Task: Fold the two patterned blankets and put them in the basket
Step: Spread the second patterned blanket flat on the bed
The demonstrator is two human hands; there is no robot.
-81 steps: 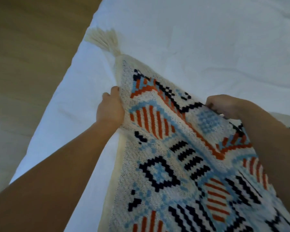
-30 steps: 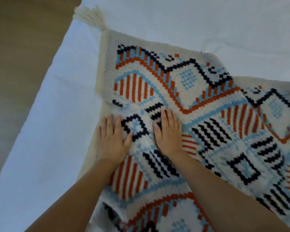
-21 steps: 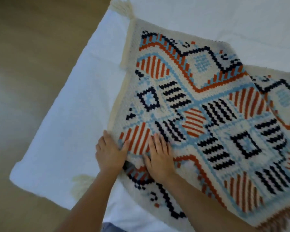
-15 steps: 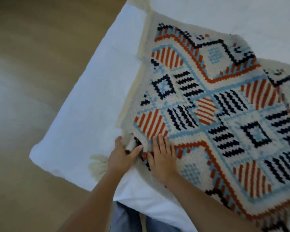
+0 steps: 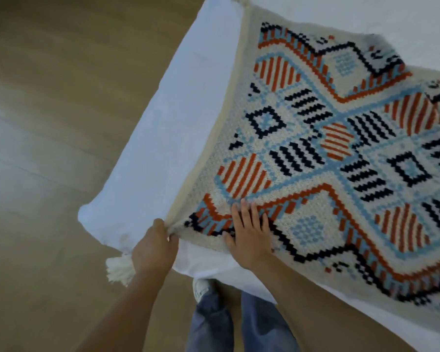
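We are looking down into what seems to be a bedroom in a home. A bed [image 5: 163,138] covered in plain white bedding fills the upper right, its corner jutting toward us over a floor [image 5: 48,123] of pale wood-look planks with visible seams. A knitted blanket [image 5: 328,148] in cream, orange, light blue and navy lies spread on the bedding, a cream tassel [image 5: 118,269] hanging off the near corner. We also see jeans [image 5: 239,326] and a white shoe [image 5: 201,288] on the person standing at the bed's edge. Soft daylight glares on the floor at left. Nothing marks a shop or workplace.
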